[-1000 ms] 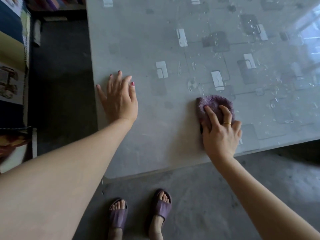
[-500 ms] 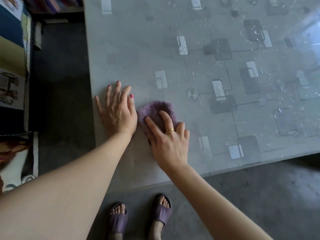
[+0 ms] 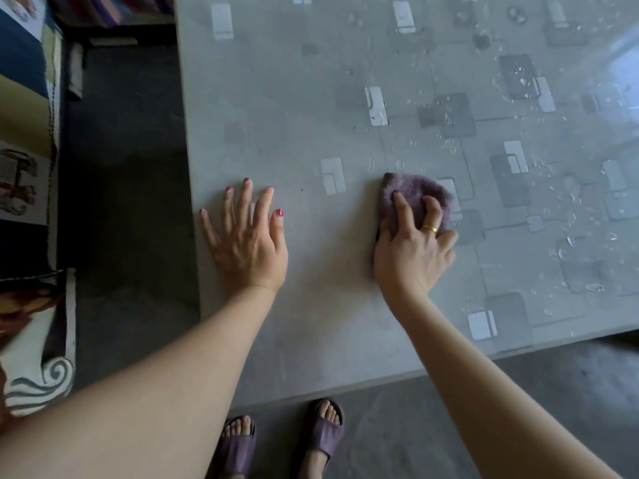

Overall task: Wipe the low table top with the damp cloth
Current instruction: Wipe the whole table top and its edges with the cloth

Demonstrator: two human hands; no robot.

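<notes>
- The surface point(image 3: 283, 108) looks like smooth grey plastic sheeting printed with squares, matt on the left, glossy and wet with droplets on the right.
- The cloth point(image 3: 415, 195) is purple terry, fuzzy and matt.
- The ring point(image 3: 429, 228) is shiny yellow metal.
- The floor point(image 3: 131, 188) is rough, dull grey concrete.
- The sandals point(image 3: 321, 435) look like matt purple rubbery plastic.

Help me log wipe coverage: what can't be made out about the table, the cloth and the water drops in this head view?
- Table top: its far and right parts are cut off by the frame edges.
- Cloth: its near part is hidden under the right hand.
- Water drops: window glare at the upper right washes out that surface.
- Surface under the left hand: covered by the palm.
</notes>
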